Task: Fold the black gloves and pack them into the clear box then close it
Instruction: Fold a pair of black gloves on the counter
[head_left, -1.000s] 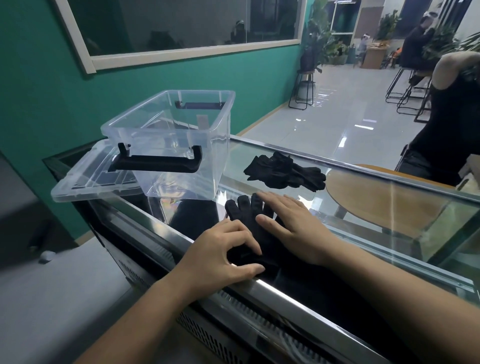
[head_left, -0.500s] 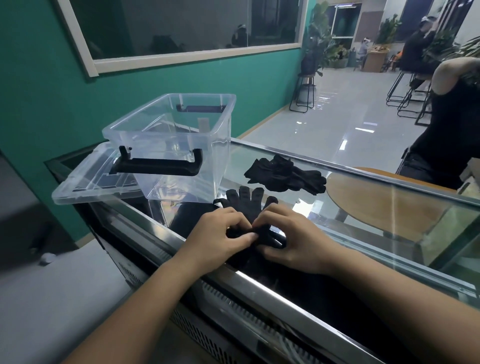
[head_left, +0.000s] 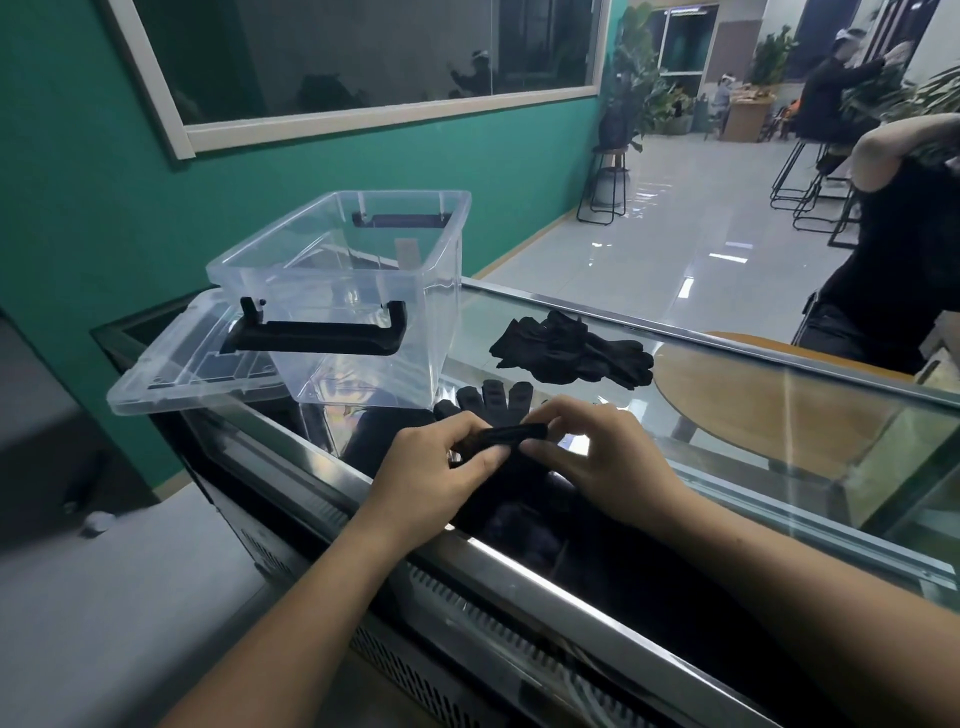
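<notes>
Glove, black knit fabric (head_left: 492, 397), one: lies flat at the near edge of the glass-topped display counter (head_left: 727, 457), its fingertips pointing toward the far edge and ending just beside the box's near right corner. Its near part is lifted into a fold (a narrow black strip spanning both hands).

Left hand (head_left: 434, 467): fingers curled, thumb and forefinger pinching the left end of that fold.

Right hand (head_left: 613, 457): fingers curled, fingertips pinching the right end of the same fold.

Box, clear plastic, rectangular, open-topped (head_left: 447, 291): stands upright toward the counter's left end. A black clip handle (head_left: 317, 332) hangs on its near wall, and another sits on the far wall.

Lid, clear plastic, flat (head_left: 171, 374): lies at the counter's left end, left of the box. Whether the box rests on it cannot be told.

Gloves, black, loose heap (head_left: 571, 353): on the glass toward the far edge, right of the box and apart from it, beyond the hands.
</notes>
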